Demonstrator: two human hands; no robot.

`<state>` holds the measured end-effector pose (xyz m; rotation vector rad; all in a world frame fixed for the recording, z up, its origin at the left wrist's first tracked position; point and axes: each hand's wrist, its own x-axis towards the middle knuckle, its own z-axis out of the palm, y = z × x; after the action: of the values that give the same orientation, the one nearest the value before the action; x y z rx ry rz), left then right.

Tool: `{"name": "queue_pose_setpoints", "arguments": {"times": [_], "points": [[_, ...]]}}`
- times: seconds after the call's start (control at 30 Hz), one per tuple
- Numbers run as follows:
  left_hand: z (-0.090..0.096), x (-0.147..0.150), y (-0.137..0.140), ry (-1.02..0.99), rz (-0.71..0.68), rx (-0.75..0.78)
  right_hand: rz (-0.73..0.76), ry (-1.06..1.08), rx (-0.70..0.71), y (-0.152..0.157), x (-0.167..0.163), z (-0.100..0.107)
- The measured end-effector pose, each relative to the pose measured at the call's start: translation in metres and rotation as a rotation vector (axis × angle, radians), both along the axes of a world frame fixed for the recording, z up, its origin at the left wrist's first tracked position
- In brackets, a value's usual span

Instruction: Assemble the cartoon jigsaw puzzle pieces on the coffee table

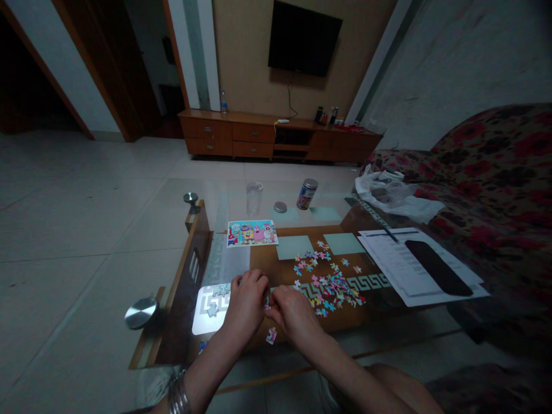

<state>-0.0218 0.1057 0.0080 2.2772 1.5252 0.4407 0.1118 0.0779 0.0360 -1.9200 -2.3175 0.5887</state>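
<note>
My left hand [250, 290] and my right hand [293, 310] meet over the near part of the glass table, fingers closed and pinched. Between their fingertips shows a small jigsaw piece [268, 301], mostly covered by the fingers. A single loose piece [271, 336] lies just below the hands. To the left, a few pale pieces [213, 310] rest on a white shiny board [202, 322], partly behind my left hand. Right of my hands spreads a pile of colourful jigsaw pieces [338, 287]. Beyond them lies a picture card [253, 234] with cartoon figures.
Farther back stand a clear glass [254, 198], a round lid [280, 207] and a printed tin [307, 194]. Papers [388, 264] with a dark phone-like slab [437, 267] lie on the right, near a plastic bag [392, 195]. A flowered sofa [495, 167] borders the right side.
</note>
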Motion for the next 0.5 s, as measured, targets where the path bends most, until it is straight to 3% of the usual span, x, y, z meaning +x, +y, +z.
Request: {"name": "queue_pose_setpoints", "arguments": {"times": [0.5], "points": [[0.0011,0.0022,0.0021,0.023,0.012,-0.003,-0.032,0.067,-0.033,-0.0001,0.0017,-0.0032]]}}
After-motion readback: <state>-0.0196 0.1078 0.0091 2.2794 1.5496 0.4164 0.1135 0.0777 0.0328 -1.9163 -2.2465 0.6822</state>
